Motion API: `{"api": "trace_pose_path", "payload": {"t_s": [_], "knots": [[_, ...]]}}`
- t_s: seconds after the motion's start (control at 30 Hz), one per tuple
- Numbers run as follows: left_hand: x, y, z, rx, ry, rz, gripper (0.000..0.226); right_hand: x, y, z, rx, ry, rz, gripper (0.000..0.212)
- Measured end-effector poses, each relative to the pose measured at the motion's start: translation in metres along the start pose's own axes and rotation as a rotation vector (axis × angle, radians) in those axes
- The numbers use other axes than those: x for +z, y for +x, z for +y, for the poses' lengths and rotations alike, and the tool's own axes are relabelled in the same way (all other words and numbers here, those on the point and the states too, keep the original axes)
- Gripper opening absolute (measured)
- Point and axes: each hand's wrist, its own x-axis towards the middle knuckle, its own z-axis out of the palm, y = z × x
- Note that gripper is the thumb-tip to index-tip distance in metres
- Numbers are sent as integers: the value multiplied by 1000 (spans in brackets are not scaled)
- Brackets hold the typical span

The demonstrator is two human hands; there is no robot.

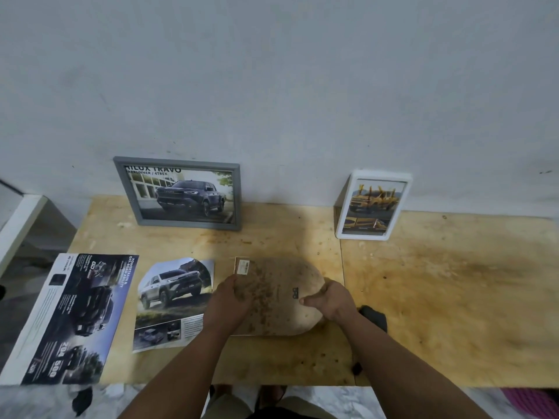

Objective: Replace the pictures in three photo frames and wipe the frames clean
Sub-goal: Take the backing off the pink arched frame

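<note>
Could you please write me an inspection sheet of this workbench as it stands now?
Surface: plywood table, stained and scuffed.
Job's things: grey frame and white frame lean on the wall, each with a truck picture; rounded brown frame back lies face down; cut-out truck picture to its left.
Clutter: truck brochure overhanging the table's left edge; dark object behind the right forearm, unclear.
Grippers: left hand and right hand grip the frame back.
Cables: nothing seen.
Surroundings: bare grey wall.

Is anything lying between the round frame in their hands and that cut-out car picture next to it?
Nothing visible. The round frame, back side up, is held by the left hand and right hand. The cut-out car picture lies flat right beside it on the bare table.
</note>
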Motion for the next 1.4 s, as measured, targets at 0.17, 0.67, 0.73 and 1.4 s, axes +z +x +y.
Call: {"api": "trace_pose_path", "payload": {"t_s": [0.17, 0.67, 0.73, 1.4], "knots": [[-1, 1, -1, 10, 22, 5, 63, -21, -2, -2, -12, 329, -173, 49], [-4, 13, 6, -139, -89, 17, 51, -65, 33, -65, 31, 1032, 31, 16], [-5, 13, 7, -141, -72, 11, 47, -66, 43, -74, 65, 1071, 38, 14], [-1, 18, 0, -38, 175, -81, 50, -38, 13, -52, -222, 56, 313, 21]]}}
